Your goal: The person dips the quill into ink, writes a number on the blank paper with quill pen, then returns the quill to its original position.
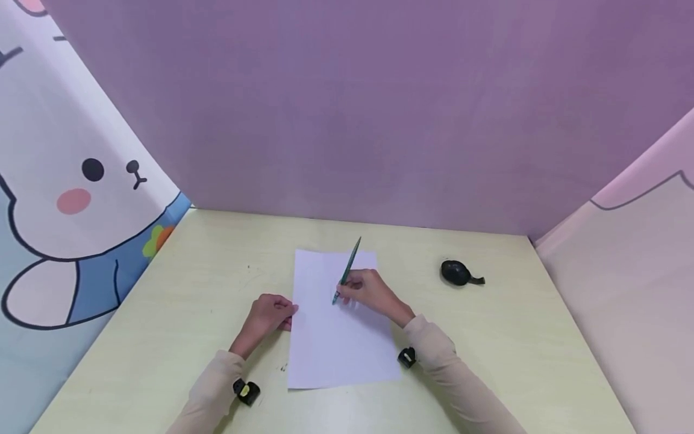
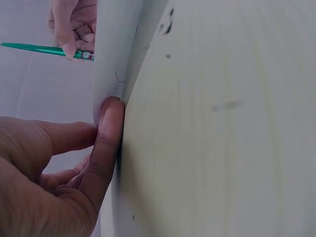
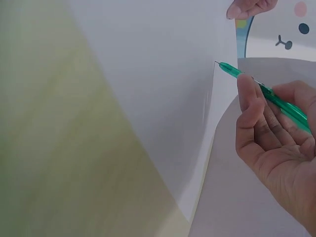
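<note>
A white sheet of paper [image 1: 338, 355] lies lengthwise on the table. My left hand [image 1: 265, 314] pinches its left edge between thumb and fingers; in the left wrist view the paper's edge [image 2: 111, 54] rises slightly off the table there. Over the middle of the sheet, my right hand [image 1: 373, 293] grips a slim green pen [image 1: 352, 259] in a writing hold, top end tilted up and away. The right wrist view shows the pen [image 3: 286, 106] with its thin tip at the paper; whether it touches I cannot tell.
A black rounded object with a short tail [image 1: 455, 273] lies on the table [image 1: 515, 337], right of the paper. A purple wall [image 1: 347, 120] stands behind the table, with a cartoon-printed panel [image 1: 49, 181] at left and a pale panel [image 1: 629, 289] at right.
</note>
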Action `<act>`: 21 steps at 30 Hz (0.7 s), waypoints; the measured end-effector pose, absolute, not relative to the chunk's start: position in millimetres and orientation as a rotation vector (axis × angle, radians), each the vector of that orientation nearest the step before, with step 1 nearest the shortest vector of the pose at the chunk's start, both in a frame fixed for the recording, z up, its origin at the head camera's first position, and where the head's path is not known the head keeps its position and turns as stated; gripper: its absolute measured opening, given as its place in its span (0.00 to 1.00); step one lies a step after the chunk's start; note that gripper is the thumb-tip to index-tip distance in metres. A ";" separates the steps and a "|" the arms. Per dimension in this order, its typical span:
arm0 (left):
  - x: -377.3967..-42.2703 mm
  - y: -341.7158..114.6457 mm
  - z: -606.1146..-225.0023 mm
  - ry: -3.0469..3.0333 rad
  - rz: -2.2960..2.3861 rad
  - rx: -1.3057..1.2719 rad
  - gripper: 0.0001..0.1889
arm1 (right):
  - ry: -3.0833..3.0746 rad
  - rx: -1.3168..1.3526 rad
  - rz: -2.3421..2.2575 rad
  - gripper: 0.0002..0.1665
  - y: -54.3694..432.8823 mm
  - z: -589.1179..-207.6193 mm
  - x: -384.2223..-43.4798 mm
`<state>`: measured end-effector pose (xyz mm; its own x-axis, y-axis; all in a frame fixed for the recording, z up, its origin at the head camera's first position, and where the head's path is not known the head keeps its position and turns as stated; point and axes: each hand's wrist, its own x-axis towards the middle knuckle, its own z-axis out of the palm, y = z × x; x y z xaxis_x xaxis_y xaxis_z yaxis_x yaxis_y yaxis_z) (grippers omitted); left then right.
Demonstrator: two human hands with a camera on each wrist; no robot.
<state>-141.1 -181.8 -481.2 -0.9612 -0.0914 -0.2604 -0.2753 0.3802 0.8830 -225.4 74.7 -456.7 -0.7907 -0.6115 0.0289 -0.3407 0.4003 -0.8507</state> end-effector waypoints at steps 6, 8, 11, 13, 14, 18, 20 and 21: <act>-142.4 -182.9 -485.3 2.447 1.640 -0.344 0.07 | 2.331 -0.841 -1.327 0.07 76.0 -457.1 -225.6; -144.3 -183.1 -485.4 2.448 1.648 -0.335 0.07 | 2.319 -0.861 -1.331 0.07 76.5 -455.9 -227.4; -147.1 -183.2 -484.7 2.451 1.644 -0.336 0.07 | 2.311 -0.884 -1.324 0.07 77.3 -454.0 -230.2; -147.7 -183.5 -483.5 2.451 1.636 -0.331 0.07 | 2.304 -0.889 -1.314 0.07 78.1 -453.2 -231.2; -147.7 -183.7 -483.2 2.453 1.629 -0.328 0.07 | 2.301 -0.886 -1.308 0.07 78.4 -453.0 -231.4; -146.2 -183.5 -481.5 2.453 1.606 -0.325 0.08 | 2.290 -0.876 -1.289 0.07 79.3 -453.9 -231.5; -145.6 -183.1 -481.2 2.452 1.597 -0.319 0.08 | 2.289 -0.876 -1.285 0.07 79.8 -454.6 -231.3; -145.4 -182.9 -481.2 2.450 1.595 -0.319 0.08 | 2.288 -0.877 -1.283 0.07 80.1 -454.9 -231.1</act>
<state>-145.4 -182.9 -481.2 -0.9565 -0.0705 -0.2831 -0.2874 0.3943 0.8729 -231.1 80.1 -454.9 -0.7363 -0.6764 -0.0194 -0.3361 0.3905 -0.8571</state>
